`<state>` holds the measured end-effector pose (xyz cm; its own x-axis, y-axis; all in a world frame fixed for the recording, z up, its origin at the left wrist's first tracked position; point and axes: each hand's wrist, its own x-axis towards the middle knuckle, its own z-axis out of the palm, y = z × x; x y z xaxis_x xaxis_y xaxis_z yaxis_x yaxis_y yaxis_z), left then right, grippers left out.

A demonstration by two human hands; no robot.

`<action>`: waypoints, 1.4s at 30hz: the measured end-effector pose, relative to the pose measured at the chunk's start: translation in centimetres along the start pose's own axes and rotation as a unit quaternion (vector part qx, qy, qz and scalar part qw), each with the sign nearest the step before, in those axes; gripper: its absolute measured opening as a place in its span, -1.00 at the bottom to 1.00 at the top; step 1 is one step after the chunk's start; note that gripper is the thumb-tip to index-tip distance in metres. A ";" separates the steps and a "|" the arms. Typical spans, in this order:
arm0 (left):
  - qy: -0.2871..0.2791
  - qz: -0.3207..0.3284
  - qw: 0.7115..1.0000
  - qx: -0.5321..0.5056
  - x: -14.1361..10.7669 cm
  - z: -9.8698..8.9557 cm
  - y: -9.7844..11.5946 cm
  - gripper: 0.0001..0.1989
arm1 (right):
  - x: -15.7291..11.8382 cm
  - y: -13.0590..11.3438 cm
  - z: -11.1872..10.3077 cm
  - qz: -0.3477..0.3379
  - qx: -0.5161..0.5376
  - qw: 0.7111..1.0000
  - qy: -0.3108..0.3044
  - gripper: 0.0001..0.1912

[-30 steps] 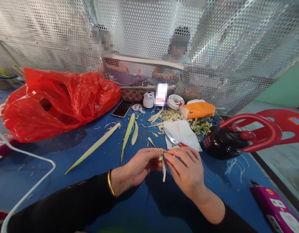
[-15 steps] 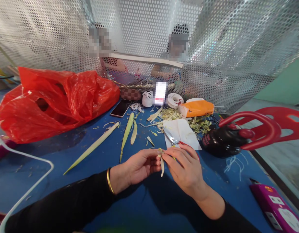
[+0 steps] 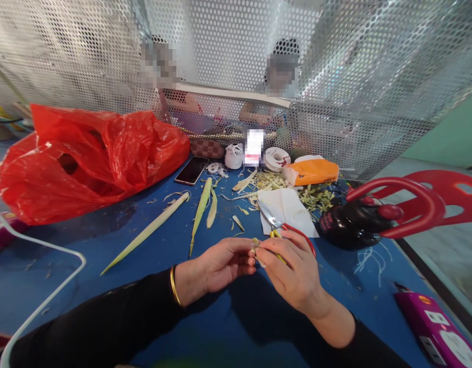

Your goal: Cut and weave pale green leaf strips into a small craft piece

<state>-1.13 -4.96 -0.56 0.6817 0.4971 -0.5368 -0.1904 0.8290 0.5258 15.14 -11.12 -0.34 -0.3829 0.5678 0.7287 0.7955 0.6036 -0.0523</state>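
Observation:
My left hand (image 3: 226,266), with a gold bangle at the wrist, pinches a small pale green husk piece (image 3: 255,243) at its fingertips. Touching the same piece from the right is my right hand (image 3: 293,268), its fingers bent together. A short part of the piece hangs between the hands. Scissors (image 3: 273,221) with red handles lie on a white paper (image 3: 287,202) just beyond my right hand, partly hidden by it. A yellow-handled tool (image 3: 274,234) shows behind the fingers. Long green husk leaves (image 3: 200,209) lie beyond my left hand.
A red plastic bag (image 3: 93,158) fills the back left. Phone (image 3: 192,170), white string, tape roll (image 3: 277,159), orange packet (image 3: 314,171) and plant scraps line the back. At right are a black pot (image 3: 349,225) and a purple power strip (image 3: 437,324). Two people sit behind the perforated screen.
The dangling strip of the husk piece has swung toward my right hand and shows less. My right hand's fingers have shifted slightly, and more of the yellow handle is visible.

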 end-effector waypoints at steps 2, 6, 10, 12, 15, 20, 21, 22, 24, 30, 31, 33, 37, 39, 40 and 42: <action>-0.005 0.009 1.000 0.018 0.0 0.0 0.0 -0.92 | -0.1 0.1 0.1 0.031 0.031 0.999 0.001 -0.84; -0.008 0.070 0.995 0.069 -0.2 0.1 -0.1 -0.83 | -0.3 0.1 0.3 0.137 0.095 0.986 0.018 -0.90; 0.018 0.143 0.975 0.170 -0.5 0.6 -0.1 -0.78 | -0.2 -0.3 0.2 0.279 0.195 0.940 0.002 -0.87; 0.031 0.164 0.963 0.212 -0.7 0.8 0.1 -0.80 | 0.0 -0.4 0.2 0.340 0.243 0.908 -0.013 -0.83; 0.036 0.185 0.948 0.256 -0.8 1.0 0.3 -0.80 | 0.3 -0.3 0.2 0.417 0.304 0.856 -0.035 -0.83; 0.019 0.205 0.934 0.292 -0.5 0.9 0.2 -0.67 | 0.6 0.0 0.3 0.492 0.390 0.777 -0.046 -0.88; 0.010 0.207 0.934 0.292 -0.4 0.8 0.2 -0.61 | 0.6 0.0 0.3 0.499 0.410 0.761 -0.052 -0.88; 0.001 0.208 0.933 0.292 -0.3 0.7 0.1 -0.55 | 0.6 0.0 0.3 0.505 0.430 0.746 -0.059 -0.87; -0.009 0.207 0.933 0.293 -0.3 0.6 0.1 -0.49 | 0.7 0.0 0.4 0.511 0.457 0.725 -0.068 -0.87; 0.013 0.177 0.951 0.254 -0.5 0.9 0.0 -0.52 | 0.4 -0.3 0.8 0.504 0.463 0.728 -0.018 -0.88; 0.024 0.169 0.954 0.245 -0.4 0.9 -0.1 -0.55 | 0.3 -0.4 0.9 0.502 0.457 0.734 -0.011 -0.87; 0.044 0.167 0.957 0.233 -0.3 1.0 -0.5 -0.63 | 0.2 -0.6 1.0 0.498 0.437 0.749 -0.009 -0.85; 0.063 0.196 0.951 0.230 -0.2 1.0 -0.9 -0.77 | 0.0 -0.8 1.2 0.498 0.420 0.758 -0.015 -0.82; 0.068 0.203 0.949 0.231 -0.2 1.1 -0.9 -0.82 | 0.0 -0.9 1.2 0.499 0.419 0.758 -0.015 -0.82; 0.068 0.204 0.949 0.232 -0.2 1.1 -0.9 -0.83 | 0.0 -0.9 1.3 0.501 0.418 0.758 -0.015 -0.83; 0.065 0.207 0.947 0.235 -0.1 1.0 -1.0 -0.84 | 0.0 -0.9 1.3 0.508 0.412 0.756 -0.015 -0.82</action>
<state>-0.32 -6.05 -0.39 0.5190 0.8075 -0.2803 -0.0658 0.3647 0.9288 13.78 -10.97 -1.23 0.2086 0.9779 0.0116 0.1281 -0.0156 -0.9916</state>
